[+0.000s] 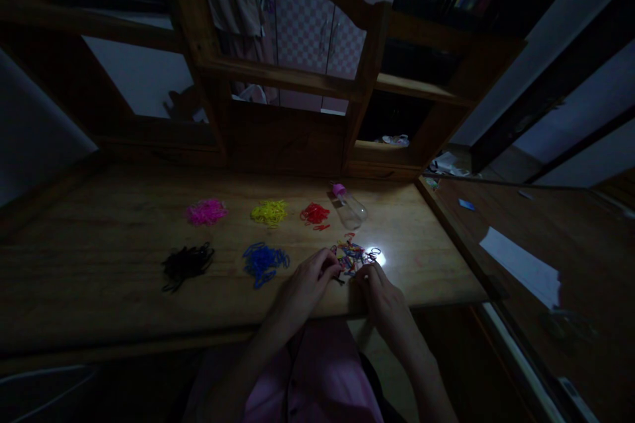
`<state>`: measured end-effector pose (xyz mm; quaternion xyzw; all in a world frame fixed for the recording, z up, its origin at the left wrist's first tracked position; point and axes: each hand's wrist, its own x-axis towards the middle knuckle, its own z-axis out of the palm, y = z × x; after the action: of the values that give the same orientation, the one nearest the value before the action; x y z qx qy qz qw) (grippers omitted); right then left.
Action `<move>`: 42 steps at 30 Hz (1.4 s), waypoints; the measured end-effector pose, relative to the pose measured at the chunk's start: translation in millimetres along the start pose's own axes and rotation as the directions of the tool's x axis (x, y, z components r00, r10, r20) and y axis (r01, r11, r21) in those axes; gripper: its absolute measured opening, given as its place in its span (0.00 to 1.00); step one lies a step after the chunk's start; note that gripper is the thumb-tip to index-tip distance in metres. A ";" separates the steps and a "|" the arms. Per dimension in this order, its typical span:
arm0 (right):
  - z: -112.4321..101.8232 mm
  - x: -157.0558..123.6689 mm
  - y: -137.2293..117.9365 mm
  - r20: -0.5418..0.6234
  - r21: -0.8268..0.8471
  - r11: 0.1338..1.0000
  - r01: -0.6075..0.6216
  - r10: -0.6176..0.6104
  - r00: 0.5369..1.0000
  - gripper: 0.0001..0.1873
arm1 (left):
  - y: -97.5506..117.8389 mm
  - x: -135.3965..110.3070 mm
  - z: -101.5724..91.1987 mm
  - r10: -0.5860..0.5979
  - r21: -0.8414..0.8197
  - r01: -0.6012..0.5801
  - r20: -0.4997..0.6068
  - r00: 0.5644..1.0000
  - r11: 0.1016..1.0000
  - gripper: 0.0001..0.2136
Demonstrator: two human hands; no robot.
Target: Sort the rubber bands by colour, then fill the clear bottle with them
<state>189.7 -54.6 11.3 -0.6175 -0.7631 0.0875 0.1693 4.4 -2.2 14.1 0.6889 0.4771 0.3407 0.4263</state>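
A mixed heap of small coloured rubber bands (351, 252) lies on the wooden desk between my two hands. At its left edge, my left hand (316, 269) has thumb and fingers pinched together; anything between them is too small to make out. My right hand (380, 285) touches the near right side of the heap with curled fingers, their tips partly hidden. Sorted by colour to the left are piles of blue bands (262, 263), black bands (187, 266), pink bands (206, 211), yellow bands (268, 212) and red bands (314, 213).
Behind the heap, a clear bottle with a pink cap (351, 210) lies on its side. A wooden shelf unit (288, 139) rises along the desk's back. On the lower surface at right are white papers (520, 266) and a small blue packet (466, 204). The light is dim.
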 end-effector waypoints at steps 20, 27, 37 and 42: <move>-27.3 72.4 -33.9 -0.333 0.557 0.825 0.099 0.113 0.936 0.07 | -7.9 96.0 -74.2 0.283 0.536 -0.188 -0.099 0.954 0.823 0.09; -9.2 185.0 -74.2 -0.238 0.526 0.798 0.294 -0.193 0.952 0.04 | -2.7 2.2 -61.8 0.195 0.488 -0.063 -0.224 0.955 0.870 0.09; 15.2 218.5 -80.4 -0.159 0.476 0.846 0.240 -0.185 0.970 0.09 | -0.5 -51.3 -12.2 0.111 0.227 -0.086 -0.100 0.989 0.970 0.06; -12.6 172.5 -54.4 -0.281 0.448 0.855 0.259 -0.141 0.949 0.10 | -13.9 -37.6 0.3 0.097 0.340 -0.065 -0.077 0.992 0.938 0.13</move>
<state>113.6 100.0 67.6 -0.4788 -0.7520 0.1810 0.4153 -12.2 -35.4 -1.1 0.7541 0.5189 0.3029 0.2654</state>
